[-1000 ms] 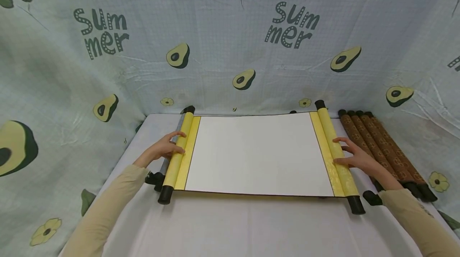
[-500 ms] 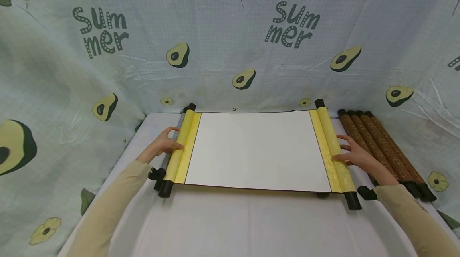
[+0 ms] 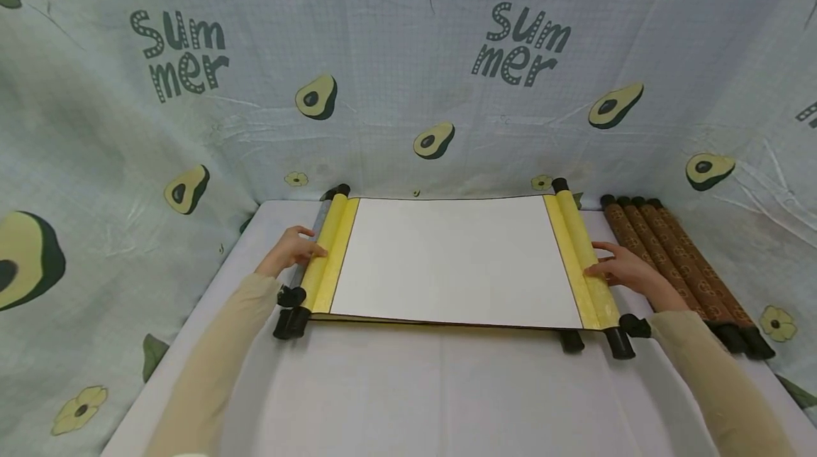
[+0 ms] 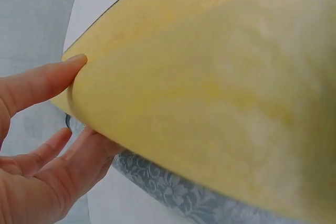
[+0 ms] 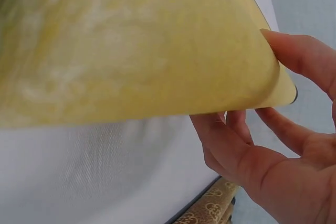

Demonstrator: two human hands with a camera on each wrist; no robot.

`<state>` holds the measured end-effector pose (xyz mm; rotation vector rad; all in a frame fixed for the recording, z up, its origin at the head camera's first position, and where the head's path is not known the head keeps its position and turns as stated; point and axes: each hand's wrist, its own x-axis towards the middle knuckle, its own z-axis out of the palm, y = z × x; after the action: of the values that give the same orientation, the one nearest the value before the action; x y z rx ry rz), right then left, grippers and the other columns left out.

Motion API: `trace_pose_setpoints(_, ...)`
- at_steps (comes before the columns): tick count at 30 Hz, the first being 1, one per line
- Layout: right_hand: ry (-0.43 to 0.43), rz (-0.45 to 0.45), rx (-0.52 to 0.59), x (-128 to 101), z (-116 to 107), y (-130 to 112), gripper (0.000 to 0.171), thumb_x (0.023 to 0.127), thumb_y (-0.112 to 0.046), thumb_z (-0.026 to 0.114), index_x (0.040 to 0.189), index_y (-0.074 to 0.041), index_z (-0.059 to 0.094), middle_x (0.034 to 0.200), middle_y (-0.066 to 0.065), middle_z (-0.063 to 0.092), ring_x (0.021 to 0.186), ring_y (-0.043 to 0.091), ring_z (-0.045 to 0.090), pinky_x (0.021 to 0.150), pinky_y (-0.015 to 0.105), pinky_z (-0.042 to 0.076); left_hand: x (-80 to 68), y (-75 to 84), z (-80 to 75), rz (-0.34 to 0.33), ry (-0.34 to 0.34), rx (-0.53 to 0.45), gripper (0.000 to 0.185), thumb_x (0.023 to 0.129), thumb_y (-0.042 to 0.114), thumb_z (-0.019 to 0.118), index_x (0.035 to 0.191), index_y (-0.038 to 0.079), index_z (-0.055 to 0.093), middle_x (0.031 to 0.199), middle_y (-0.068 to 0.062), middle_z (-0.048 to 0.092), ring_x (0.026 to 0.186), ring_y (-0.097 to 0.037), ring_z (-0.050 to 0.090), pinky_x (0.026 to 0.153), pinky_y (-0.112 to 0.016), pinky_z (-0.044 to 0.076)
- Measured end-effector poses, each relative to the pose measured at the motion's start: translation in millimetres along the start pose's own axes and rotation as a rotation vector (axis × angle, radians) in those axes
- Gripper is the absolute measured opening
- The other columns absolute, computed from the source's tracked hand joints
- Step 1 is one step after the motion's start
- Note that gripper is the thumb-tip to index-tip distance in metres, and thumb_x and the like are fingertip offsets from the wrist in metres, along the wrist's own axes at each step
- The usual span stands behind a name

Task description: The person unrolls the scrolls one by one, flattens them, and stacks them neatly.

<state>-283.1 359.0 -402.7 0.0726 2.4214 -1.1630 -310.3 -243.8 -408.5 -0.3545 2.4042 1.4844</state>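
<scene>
A scroll lies unrolled across the table, its white sheet (image 3: 456, 262) stretched between two yellow rolled ends tipped with black knobs. My left hand (image 3: 305, 250) holds the left roll (image 3: 323, 248), thumb on top and fingers beneath, as the left wrist view shows for that hand (image 4: 84, 103) and roll (image 4: 210, 87). My right hand (image 3: 600, 262) holds the right roll (image 3: 577, 251) the same way. In the right wrist view, the right hand (image 5: 236, 77) keeps that roll (image 5: 131, 45) raised a little above the cloth.
A grey patterned scroll (image 3: 298, 274) lies under the left roll, also seen as the grey scroll (image 4: 173, 192). Several brown patterned scrolls (image 3: 676, 258) lie side by side at the right. Avocado-print cloth walls (image 3: 408, 88) close the back and sides. White tablecloth (image 3: 415, 400) spreads in front.
Both hands have carried the open scroll away from me toward the back wall. Its near edge sits farther back, and the two rolls stand slightly closer together.
</scene>
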Motion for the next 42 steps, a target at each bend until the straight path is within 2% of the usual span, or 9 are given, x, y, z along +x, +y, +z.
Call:
trace_pose_setpoints(4,-0.024,0.014,0.003,7.3,-1.8,3.8,0.092,0.083,-0.028,0.062,0.141,0.004,-0.003,0.136,0.036,0.023,0.096,0.016,0.054,0.081,0.035,0.048,5.0,1.6,5.7,-0.002,0.028,-0.040,0.065,0.077,0.001,0.064,0.129,-0.007,0.026,0.093,-0.011,0.043,0.053,-0.008,0.045,0.053,-0.021,0.045)
trace_pose_setpoints(12,0.031,0.063,0.038,20.3,3.5,2.0,0.087,0.083,-0.021,0.061,0.140,0.005,0.000,0.139,0.036,0.015,0.117,0.038,0.038,0.092,0.043,0.042,15.3,7.0,9.5,-0.066,0.090,-0.079,0.057,0.073,-0.002,0.066,0.119,-0.006,0.034,0.097,-0.013,0.040,0.051,-0.011,0.043,0.050,-0.022,0.044)
trace_pose_setpoints(16,0.056,0.079,0.095,28.3,5.7,4.0,0.085,0.083,-0.019,0.060,0.141,0.005,0.002,0.140,0.035,0.014,0.115,0.035,0.038,0.092,0.042,0.041,18.4,5.8,10.0,-0.078,0.108,-0.071,0.056,0.072,-0.001,0.067,0.116,-0.006,0.035,0.096,-0.012,0.040,0.050,-0.011,0.041,0.050,-0.022,0.043)
trace_pose_setpoints(22,0.044,0.052,0.122,34.0,8.8,5.6,0.083,0.084,-0.016,0.059,0.140,0.006,0.003,0.140,0.036,0.011,0.114,0.034,0.040,0.085,0.033,0.044,17.9,1.6,8.9,-0.064,0.141,-0.042,0.054,0.070,0.001,0.069,0.113,-0.005,0.035,0.092,-0.012,0.039,0.054,-0.012,0.043,0.048,-0.020,0.043)
trace_pose_setpoints(28,0.065,0.072,0.094,34.6,12.6,2.3,0.082,0.083,-0.016,0.059,0.139,0.007,0.004,0.139,0.037,0.010,0.118,0.041,0.034,0.096,0.046,0.037,17.9,-1.4,9.6,-0.021,0.162,0.002,0.047,0.067,-0.001,0.071,0.099,-0.002,0.036,0.089,-0.013,0.037,0.051,-0.014,0.046,0.046,-0.022,0.044)
trace_pose_setpoints(32,0.078,0.102,0.063,33.9,14.8,1.8,0.079,0.084,-0.017,0.059,0.139,0.008,0.008,0.139,0.035,0.013,0.121,0.043,0.030,0.101,0.050,0.031,18.2,-3.5,12.6,0.033,0.165,0.111,0.046,0.064,0.000,0.073,0.094,0.000,0.038,0.086,-0.014,0.039,0.050,-0.016,0.048,0.046,-0.025,0.046)
trace_pose_setpoints(35,0.093,0.107,0.021,33.1,16.5,2.0,0.075,0.084,-0.019,0.059,0.137,0.009,0.013,0.138,0.035,0.018,0.119,0.041,0.034,0.099,0.050,0.033,14.3,-3.1,15.8,0.114,0.164,0.242,0.044,0.065,0.003,0.074,0.096,-0.001,0.044,0.083,-0.015,0.044,0.052,-0.019,0.050,0.047,-0.027,0.046)
trace_pose_setpoints(39,0.110,0.086,-0.059,33.7,17.8,3.4,0.072,0.083,-0.024,0.060,0.134,0.009,0.021,0.135,0.034,0.026,0.108,0.037,0.043,0.091,0.047,0.042,6.3,1.5,21.4,0.205,0.163,0.486,0.041,0.068,0.010,0.073,0.100,-0.001,0.050,0.084,-0.018,0.053,0.054,-0.021,0.049,0.047,-0.027,0.042)
trace_pose_setpoints(42,0.107,0.084,-0.103,35.0,18.2,4.2,0.071,0.083,-0.026,0.060,0.133,0.007,0.023,0.133,0.033,0.029,0.104,0.034,0.046,0.083,0.041,0.047,3.0,5.7,26.2,0.230,0.142,0.641,0.039,0.072,0.012,0.071,0.105,0.001,0.052,0.093,-0.021,0.058,0.057,-0.021,0.049,0.048,-0.027,0.038)
